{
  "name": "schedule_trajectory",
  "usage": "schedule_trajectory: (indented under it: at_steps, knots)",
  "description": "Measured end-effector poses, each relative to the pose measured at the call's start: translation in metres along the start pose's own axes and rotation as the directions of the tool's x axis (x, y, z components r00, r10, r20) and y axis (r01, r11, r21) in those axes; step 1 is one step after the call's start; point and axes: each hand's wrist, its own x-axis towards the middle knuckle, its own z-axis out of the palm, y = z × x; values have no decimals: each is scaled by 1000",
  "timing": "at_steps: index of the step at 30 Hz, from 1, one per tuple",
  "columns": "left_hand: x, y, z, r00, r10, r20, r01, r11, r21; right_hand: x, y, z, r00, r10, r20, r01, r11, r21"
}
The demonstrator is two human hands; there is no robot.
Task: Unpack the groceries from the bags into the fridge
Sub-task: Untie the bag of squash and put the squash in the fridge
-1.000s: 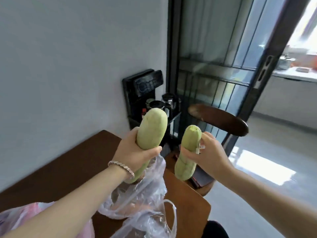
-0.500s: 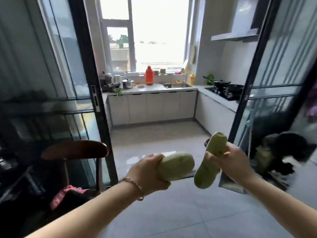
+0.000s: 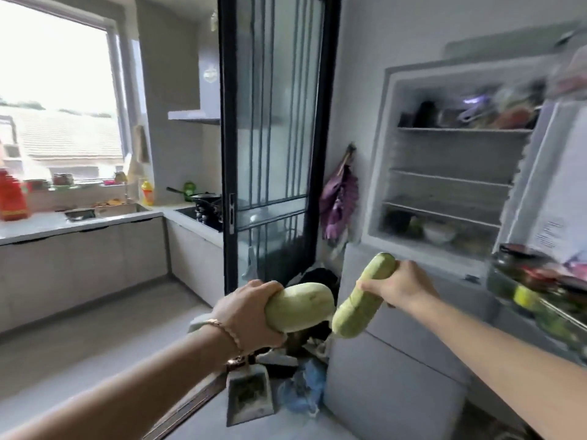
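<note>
Low at the middle of the view, both hands hold pale green gourds out in front of the open fridge (image 3: 451, 154). The left hand (image 3: 247, 315), with a bracelet (image 3: 222, 327) at the wrist, wraps its fingers round the near end of the fat gourd (image 3: 301, 306). This gourd lies almost level, its long axis running from 9 to 3 o'clock and its rounded free end pointing toward 3 o'clock. The right hand (image 3: 400, 284) clasps the slim gourd (image 3: 362, 300) round its upper half. That gourd is tilted, its axis running from 7 to 1 o'clock; the top end points toward the fridge shelves and the lower end hangs just beside the fat gourd's tip. Whether the two touch cannot be told.

The fridge stands at 2 o'clock from the hands. Blurred items crowd its top shelf, and a bowl (image 3: 440, 233) sits on the lowest one. Its door (image 3: 552, 198) stands open at 3 o'clock, with jars (image 3: 521, 271) in the door rack, too blurred to name. A dark-framed glass door (image 3: 273, 122) rises at 12 o'clock. Beyond it, at 9 to 10 o'clock, a worktop (image 3: 47, 222) carries a red bottle (image 3: 11, 198). A dustpan (image 3: 249, 398) lies on the floor at 6 o'clock, below the left hand.
</note>
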Motion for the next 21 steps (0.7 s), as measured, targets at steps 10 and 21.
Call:
schedule_trajectory:
  at_steps: [10,21]
  knots:
    - [293,47,68,950,313,1,-313,950,-2,203,35,-74,969,135,-208,-170,973,-159]
    - [578,140,91,818,568,-88,-573,818,-45,412,54,-180,779,133,-613,-158,987,13]
